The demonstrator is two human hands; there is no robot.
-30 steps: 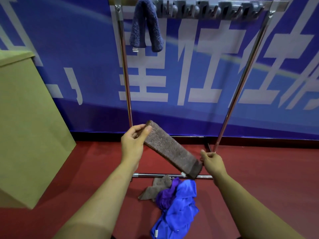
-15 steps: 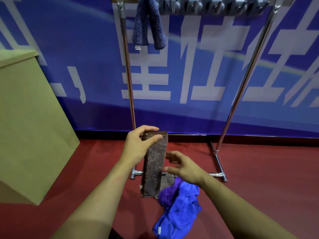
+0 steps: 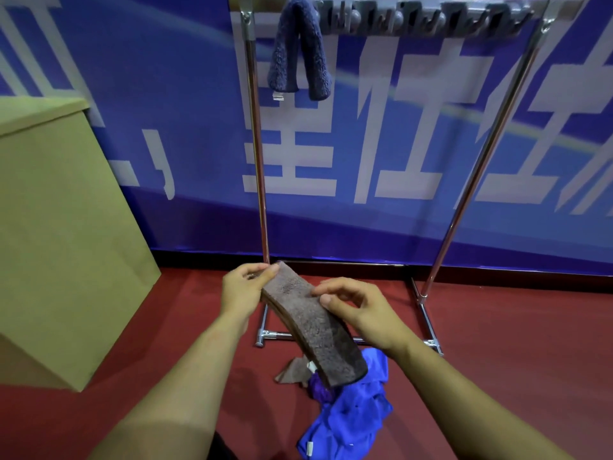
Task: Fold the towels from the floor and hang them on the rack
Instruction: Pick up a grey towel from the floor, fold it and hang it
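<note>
A folded brown towel (image 3: 315, 323) slants down from upper left to lower right in front of me. My left hand (image 3: 243, 290) pinches its upper end. My right hand (image 3: 355, 305) rests its fingers on the towel's middle, thumb at the right edge. On the red floor below lie a crumpled blue towel (image 3: 351, 416), a purple cloth (image 3: 320, 388) and a brown cloth (image 3: 292, 371). The metal rack (image 3: 259, 180) stands ahead against the wall. A folded dark blue towel (image 3: 298, 51) hangs over its top bar at the left.
A tan box (image 3: 56, 234) stands on the floor at the left. A blue banner wall (image 3: 381, 144) runs behind the rack. A row of grey hooks (image 3: 421, 19) lines the rack's top bar. The rack's base bars (image 3: 428, 323) lie on the floor beside the towel pile.
The brown towel hung straight down from my left hand half a second ago; now it slants to the lower right. My right hand moved in from apart and now touches its middle.
</note>
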